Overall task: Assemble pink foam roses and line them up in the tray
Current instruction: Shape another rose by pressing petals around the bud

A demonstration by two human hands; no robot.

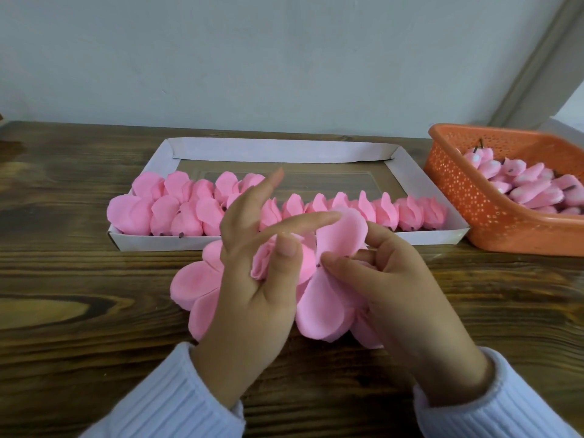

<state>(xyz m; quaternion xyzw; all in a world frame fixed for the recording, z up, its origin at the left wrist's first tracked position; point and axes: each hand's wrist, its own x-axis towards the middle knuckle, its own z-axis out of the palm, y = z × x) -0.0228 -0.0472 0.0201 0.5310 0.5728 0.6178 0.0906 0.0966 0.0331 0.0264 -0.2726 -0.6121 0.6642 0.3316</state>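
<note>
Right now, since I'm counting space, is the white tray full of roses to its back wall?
No, the roses fill only the front of the tray; its back part lies bare.

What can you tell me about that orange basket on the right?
The orange basket looks like plastic, its walls pierced with rows of small holes under a solid rim. It rests on the wooden table at the right, close beside the white tray, partly cut off by the picture's edge. Pink foam buds with dark stems lie piled inside.

The head-worn camera looks forward and down, close over the wooden table.
</note>
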